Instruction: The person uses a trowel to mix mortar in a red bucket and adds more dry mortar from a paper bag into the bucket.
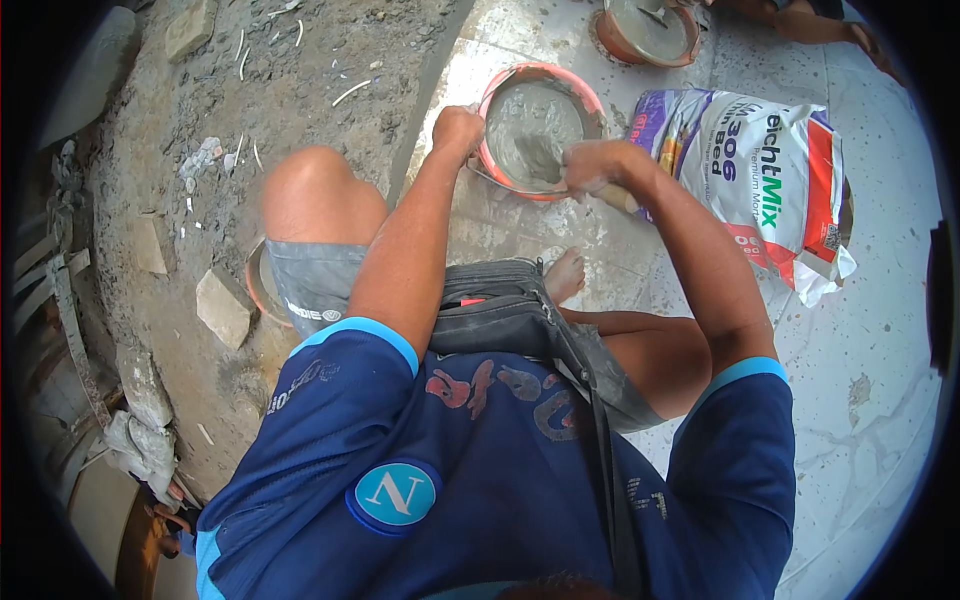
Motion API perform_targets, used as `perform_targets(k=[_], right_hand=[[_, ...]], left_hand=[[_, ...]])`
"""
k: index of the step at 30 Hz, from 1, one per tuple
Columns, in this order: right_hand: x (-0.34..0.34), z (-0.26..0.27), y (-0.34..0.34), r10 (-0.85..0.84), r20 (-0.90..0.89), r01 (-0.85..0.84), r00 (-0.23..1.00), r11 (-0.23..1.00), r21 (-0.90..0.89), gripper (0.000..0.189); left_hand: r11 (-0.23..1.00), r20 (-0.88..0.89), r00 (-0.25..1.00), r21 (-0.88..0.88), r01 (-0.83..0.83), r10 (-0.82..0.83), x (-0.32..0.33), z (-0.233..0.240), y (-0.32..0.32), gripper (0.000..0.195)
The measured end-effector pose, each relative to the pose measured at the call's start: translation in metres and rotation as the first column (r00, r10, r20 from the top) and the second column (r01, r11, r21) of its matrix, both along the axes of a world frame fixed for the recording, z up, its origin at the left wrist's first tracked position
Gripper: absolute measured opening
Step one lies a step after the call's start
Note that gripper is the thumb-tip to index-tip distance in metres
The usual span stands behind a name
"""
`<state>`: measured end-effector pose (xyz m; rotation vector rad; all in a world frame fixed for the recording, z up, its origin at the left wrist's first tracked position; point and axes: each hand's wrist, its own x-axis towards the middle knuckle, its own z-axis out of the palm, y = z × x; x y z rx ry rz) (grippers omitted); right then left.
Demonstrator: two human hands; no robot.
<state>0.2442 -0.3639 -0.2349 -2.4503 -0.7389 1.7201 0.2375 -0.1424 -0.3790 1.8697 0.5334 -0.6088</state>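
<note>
An orange-red bucket [592, 90] stands before me on the tiled floor, with wet grey mortar [534, 120] inside. My left hand [457, 129] grips the bucket at its left rim, where the wire handle [491, 178] meets it. My right hand [592, 169], slightly blurred, is at the right edge of the bucket. It is closed around a tool with a pale wooden handle [618, 198]. The tool's working end is hidden, and the mortar is dented and smeared just beside the hand.
An opened LeichtMix mortar bag [765, 165] lies right of the bucket. Another bucket of mortar [619, 46] stands beyond, near another person's leg [814, 22]. On the left, rough soil [315, 82] holds stone pieces [225, 307] and a partly hidden bucket [259, 281] beside my knee.
</note>
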Motion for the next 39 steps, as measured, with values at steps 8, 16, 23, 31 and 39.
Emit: perform_targets(k=[8, 16, 23, 31, 39], right_hand=[[-0.022, 0.004, 0.010, -0.101, -0.020, 0.101, 0.995, 0.995, 0.026, 0.039], [-0.033, 0.026, 0.024, -0.065, 0.122, 0.070, 0.990, 0.997, -0.035, 0.029], [-0.020, 0.040, 0.011, 0.118, 0.214, -0.078, 0.970, 0.980, -0.185, 0.024], [-0.031, 0.043, -0.037, -0.092, 0.353, 0.145, 0.931, 0.981, -0.127, 0.026], [-0.102, -0.004, -0.027, -0.403, 0.590, 0.475, 0.700, 0.879, 0.037, 0.037]], left_hand=[[0.991, 0.168, 0.986, 0.132, -0.022, 0.000, 0.014, -0.020, 0.004, 0.025], [0.982, 0.079, 0.989, 0.150, 0.114, -0.127, 0.039, -0.019, 0.005, 0.026], [0.988, 0.027, 0.991, 0.082, 0.127, -0.130, 0.044, 0.003, -0.002, 0.027], [0.842, 0.125, 0.857, 0.301, 0.447, -0.500, 0.097, 0.004, 0.002, 0.038], [0.837, -0.059, 0.851, 0.157, 0.524, -0.521, 0.128, 0.013, 0.000, 0.026]])
